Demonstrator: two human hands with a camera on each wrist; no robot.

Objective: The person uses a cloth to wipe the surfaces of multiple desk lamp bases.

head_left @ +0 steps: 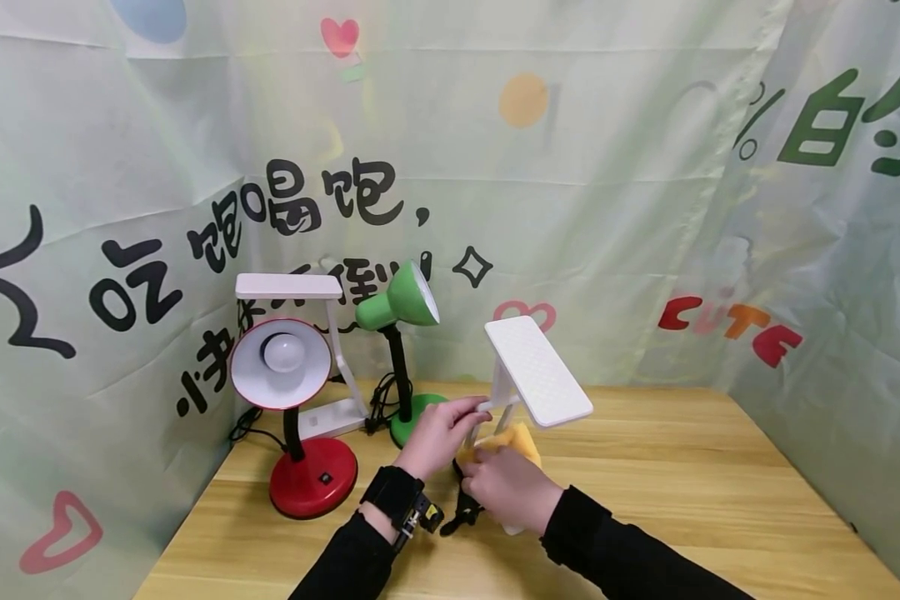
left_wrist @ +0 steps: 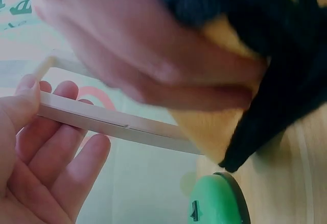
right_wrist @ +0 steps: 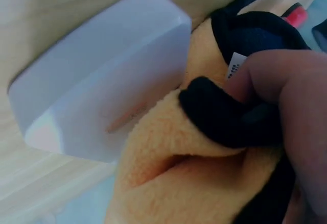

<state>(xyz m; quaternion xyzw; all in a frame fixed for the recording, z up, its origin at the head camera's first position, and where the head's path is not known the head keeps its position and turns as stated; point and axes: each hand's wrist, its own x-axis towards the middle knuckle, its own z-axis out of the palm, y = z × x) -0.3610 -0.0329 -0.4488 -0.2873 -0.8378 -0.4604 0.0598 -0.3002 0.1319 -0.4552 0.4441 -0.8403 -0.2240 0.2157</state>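
Observation:
A white lamp with a flat rectangular head (head_left: 540, 371) stands near the middle of the table. My left hand (head_left: 438, 433) pinches its thin arm (left_wrist: 102, 119) between thumb and fingers. Lower down, my right hand (head_left: 512, 487) grips a yellow and black plush cloth (head_left: 521, 442) against the lamp's stem. In the right wrist view the fuzzy yellow cloth (right_wrist: 158, 147) lies against the lamp's white base (right_wrist: 112, 81), with my right hand's (right_wrist: 291, 96) fingers curled on a black part. Black strips of it hang toward the tabletop.
Left of my hands stand a red lamp (head_left: 313, 479), a green lamp (head_left: 412, 300) and another white lamp (head_left: 288, 287), with black cables (head_left: 381, 404) among them. A printed curtain (head_left: 607, 208) surrounds the wooden table (head_left: 660, 500) at the back and sides.

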